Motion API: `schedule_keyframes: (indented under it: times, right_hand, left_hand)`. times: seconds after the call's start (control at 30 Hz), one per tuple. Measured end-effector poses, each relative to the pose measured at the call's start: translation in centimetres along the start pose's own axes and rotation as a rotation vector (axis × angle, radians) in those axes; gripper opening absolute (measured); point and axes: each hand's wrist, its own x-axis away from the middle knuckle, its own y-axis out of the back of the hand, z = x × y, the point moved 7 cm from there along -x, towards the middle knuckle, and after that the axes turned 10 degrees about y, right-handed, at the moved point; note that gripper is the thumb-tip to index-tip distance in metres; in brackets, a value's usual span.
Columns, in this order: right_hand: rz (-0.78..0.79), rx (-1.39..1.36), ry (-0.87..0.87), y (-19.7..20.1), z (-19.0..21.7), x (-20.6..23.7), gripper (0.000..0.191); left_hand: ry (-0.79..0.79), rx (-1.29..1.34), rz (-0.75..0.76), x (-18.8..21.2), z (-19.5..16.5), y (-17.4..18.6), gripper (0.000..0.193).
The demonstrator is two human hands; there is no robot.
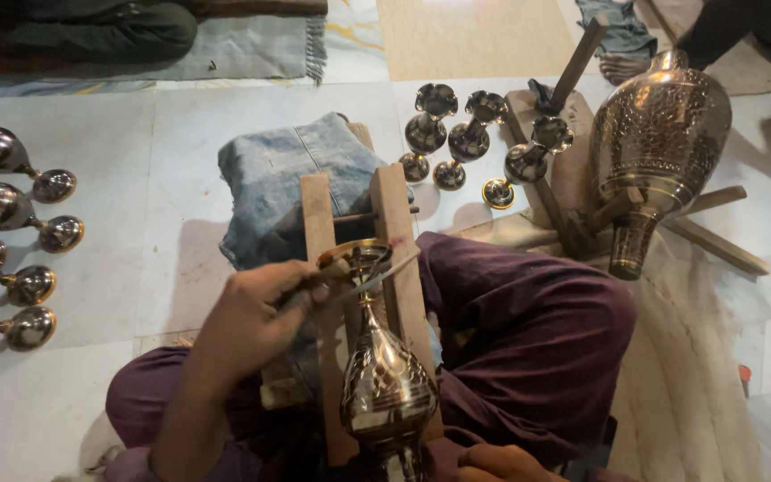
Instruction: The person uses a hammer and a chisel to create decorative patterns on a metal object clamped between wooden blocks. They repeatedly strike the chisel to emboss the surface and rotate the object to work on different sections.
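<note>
Lower centre of the frame: engraved, polished brass vase (385,375) lying cradled between two upright wooden slats (394,241), kept from rolling. Left hand (256,317) closed around a thin metal tool (363,278), tip at the vase's rim. Right hand (501,464), bottom edge, steadying the base; grip unclear. More small vases (457,138) upper centre.
</note>
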Motion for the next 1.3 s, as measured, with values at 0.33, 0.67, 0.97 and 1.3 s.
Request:
schedule_keyframes:
  times: [0.33,0.67,0.97,1.3]
  right_hand:
    - [0.055,-0.033,-0.027,1.5,-1.1,-3.6,0.027]
    - [-0.443,-0.144,-0.483,8.8,-6.2,-17.9,0.025]
    - [0.116,-0.336,-0.795,-5.5,-3.9,-21.1,0.039]
    - [-0.166,-0.475,-0.789,-3.2,-2.4,-22.8,0.057]
  left_hand:
    - [-0.042,-0.021,-0.056,-2.6,-1.7,0.3,0.024]
    - [-0.054,-0.061,-0.073,-4.4,-6.2,0.0,0.027]
    - [-0.300,-0.219,0.131,-6.9,-11.4,-4.0,0.038]
    - [-0.198,-0.500,0.293,-8.9,-10.2,-6.3,0.039]
